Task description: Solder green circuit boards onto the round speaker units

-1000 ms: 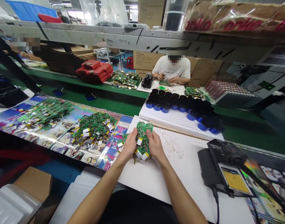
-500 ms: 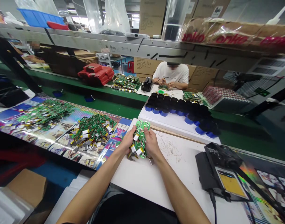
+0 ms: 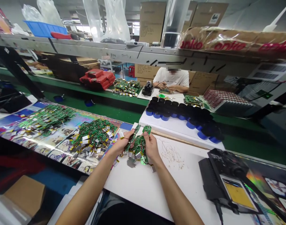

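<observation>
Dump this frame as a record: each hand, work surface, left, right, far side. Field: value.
left_hand: left hand gripping tilted green circuit boards
right_hand: right hand gripping other green boards, thumb on top
work_surface: white sheet below hands; thin scraps right of them
left: two board piles, farther pile and nearer pile, with silver pouches
right: black unit with yellow pad
far_side: black-and-blue round parts on white slab; co-worker seated beyond

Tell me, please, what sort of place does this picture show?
Most likely an electronics assembly workshop: green circuit boards lie in heaps, a co-worker across the way has both hands at more green boards, and large cardboard boxes stand in the background.
</observation>
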Tool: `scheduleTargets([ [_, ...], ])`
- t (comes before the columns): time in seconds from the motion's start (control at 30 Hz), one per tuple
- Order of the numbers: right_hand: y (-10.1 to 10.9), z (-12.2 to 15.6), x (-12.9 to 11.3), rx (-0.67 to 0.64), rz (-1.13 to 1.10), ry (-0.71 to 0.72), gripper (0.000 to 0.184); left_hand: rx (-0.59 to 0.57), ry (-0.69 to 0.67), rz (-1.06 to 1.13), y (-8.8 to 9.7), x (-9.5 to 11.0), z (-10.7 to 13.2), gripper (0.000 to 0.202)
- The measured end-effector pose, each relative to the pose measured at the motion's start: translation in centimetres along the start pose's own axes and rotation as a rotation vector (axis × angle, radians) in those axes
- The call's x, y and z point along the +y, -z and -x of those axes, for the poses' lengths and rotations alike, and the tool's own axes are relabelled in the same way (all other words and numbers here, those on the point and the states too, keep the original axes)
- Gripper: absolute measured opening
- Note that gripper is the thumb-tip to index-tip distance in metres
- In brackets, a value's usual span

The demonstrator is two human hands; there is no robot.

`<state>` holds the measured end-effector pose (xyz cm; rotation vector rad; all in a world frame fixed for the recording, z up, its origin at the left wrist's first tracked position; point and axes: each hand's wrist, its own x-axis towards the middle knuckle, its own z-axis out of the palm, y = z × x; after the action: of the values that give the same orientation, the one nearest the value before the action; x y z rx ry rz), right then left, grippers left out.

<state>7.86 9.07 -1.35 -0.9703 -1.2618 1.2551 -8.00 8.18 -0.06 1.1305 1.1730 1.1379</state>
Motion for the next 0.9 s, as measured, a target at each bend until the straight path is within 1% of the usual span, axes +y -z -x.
scheduleTargets([
  [0.1, 1.3, -0.3, -1.2, -0.039, 0.046, -0.008, 0.055, 0.022, -0.073, -0.247, 2.0, 0.6, 0.1, 0.051],
  [0.2, 2.6, -0.7, -2.5, -0.115, 0.066, -0.058, 0.053, 0.098, -0.149, -0.458, 3.3, 1.9, 0.6, 0.04],
  [0.23, 2.9, -0.7, -2.8, -0.139, 0.067, -0.074, 0.053, 0.132, -0.171, -0.51, 3.3, 2.4, 0.9, 0.038],
  [0.3, 3.2, -0.7, -3.3, -0.172, 0.066, -0.09, 0.053, 0.183, -0.208, -0.587, 2.5, 3.4, 1.5, 0.035],
  [0.33, 3.2, -0.7, -3.4, -0.179, 0.063, -0.091, 0.053, 0.177, -0.218, -0.613, 1.8, 3.9, 1.8, 0.034],
  [0.37, 3.2, -0.6, -3.4, -0.179, 0.06, -0.089, 0.054, 0.146, -0.221, -0.629, 0.9, 4.2, 2.1, 0.033],
  [0.47, 3.2, -0.6, -3.3, -0.133, 0.032, -0.068, 0.056, 0.033, -0.204, -0.62, -1.9, 4.4, 2.4, 0.038],
  [0.5, 3.3, -0.6, -3.2, -0.099, 0.014, -0.061, 0.056, 0.021, -0.198, -0.603, -2.6, 4.3, 2.4, 0.041],
  [0.57, 3.5, -0.8, -3.0, -0.04, -0.024, -0.058, 0.054, 0.033, -0.194, -0.525, -3.3, 3.9, 2.0, 0.049],
  [0.63, 3.7, -1.0, -2.9, -0.043, -0.059, -0.086, 0.052, 0.014, -0.176, -0.367, -3.5, 3.5, 1.5, 0.054],
  [0.73, 3.3, -1.2, -2.5, -0.142, -0.097, -0.16, 0.053, -0.047, -0.139, -0.163, -3.2, 2.8, 0.8, 0.057],
  [0.8, 2.6, -1.2, -2.1, -0.198, -0.099, -0.185, 0.056, -0.078, -0.133, -0.134, -2.9, 2.4, 0.6, 0.06],
  [0.9, 2.1, -1.3, -1.5, -0.251, -0.038, -0.166, 0.059, -0.118, -0.143, -0.153, -2.0, 2.0, 0.9, 0.063],
])
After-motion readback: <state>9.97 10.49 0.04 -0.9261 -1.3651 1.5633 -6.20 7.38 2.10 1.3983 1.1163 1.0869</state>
